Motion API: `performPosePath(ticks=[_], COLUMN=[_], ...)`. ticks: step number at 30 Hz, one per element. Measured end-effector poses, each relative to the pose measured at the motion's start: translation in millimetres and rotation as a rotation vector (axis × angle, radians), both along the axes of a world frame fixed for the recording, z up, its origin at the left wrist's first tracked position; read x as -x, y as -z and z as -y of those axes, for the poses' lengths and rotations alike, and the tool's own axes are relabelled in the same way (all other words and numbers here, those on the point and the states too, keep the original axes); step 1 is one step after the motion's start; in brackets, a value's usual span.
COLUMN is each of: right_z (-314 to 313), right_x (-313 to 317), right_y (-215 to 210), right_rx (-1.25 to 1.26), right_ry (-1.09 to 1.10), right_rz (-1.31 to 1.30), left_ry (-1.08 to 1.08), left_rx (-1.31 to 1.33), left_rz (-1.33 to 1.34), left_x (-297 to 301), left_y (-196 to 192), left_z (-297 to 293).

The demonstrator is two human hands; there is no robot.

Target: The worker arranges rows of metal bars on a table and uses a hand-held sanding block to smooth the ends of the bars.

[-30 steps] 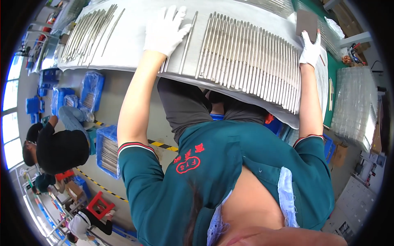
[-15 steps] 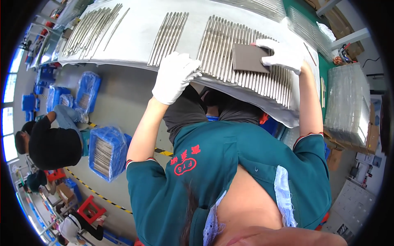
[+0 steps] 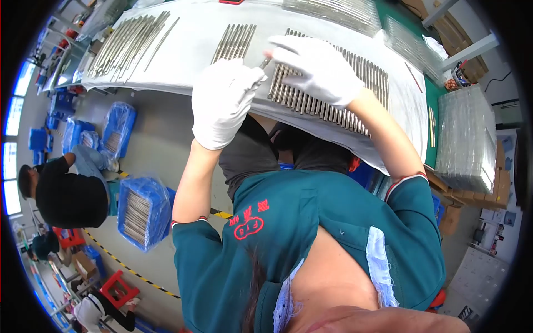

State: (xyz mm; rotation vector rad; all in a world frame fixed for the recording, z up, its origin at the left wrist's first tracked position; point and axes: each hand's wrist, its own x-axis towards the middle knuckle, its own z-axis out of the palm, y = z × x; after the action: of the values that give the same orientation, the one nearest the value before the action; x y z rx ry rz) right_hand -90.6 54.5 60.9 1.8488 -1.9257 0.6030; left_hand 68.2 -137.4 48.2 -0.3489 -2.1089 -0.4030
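While both gloved hands pinch one metal rod [image 3: 264, 62] over the counter [image 3: 189, 50], sorting appears underway. The left hand [image 3: 225, 102] and right hand [image 3: 319, 69] grip it; placement into the row of rods [image 3: 333, 89] likely needs careful alignment.

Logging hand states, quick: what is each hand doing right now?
Left hand: closed, pinching one metal rod.
Right hand: fingers on the same rod; grip unclear.

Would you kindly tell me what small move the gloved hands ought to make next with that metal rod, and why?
Probably lay the rod down at the near end of the long row of rods. The left hand and right hand pinch it together just above the white sheet, beside that row, where a gap separates it from the small bundle.
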Motion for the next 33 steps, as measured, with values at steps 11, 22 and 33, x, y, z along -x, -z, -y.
performPosePath(ticks=[11, 22, 33], right_z=[20.9, -70.0, -88.0], right_x=[-22.5, 25.1, 17.4], right_y=[-28.9, 2.8, 8.5], right_rx=[0.184, -0.540, -0.520], right_ry=[-0.048, 0.398, 0.506], right_rz=[1.312, 0.104, 0.281], left_ry=[-0.037, 0.265, 0.403], left_rx=[-0.871, -1.986, -2.105], left_rz=[0.601, 1.067, 1.049], left_x=[0.8, -36.4, -37.0], left_y=[8.4, 74.2, 92.5], left_z=[-39.6, -35.2, -22.9])
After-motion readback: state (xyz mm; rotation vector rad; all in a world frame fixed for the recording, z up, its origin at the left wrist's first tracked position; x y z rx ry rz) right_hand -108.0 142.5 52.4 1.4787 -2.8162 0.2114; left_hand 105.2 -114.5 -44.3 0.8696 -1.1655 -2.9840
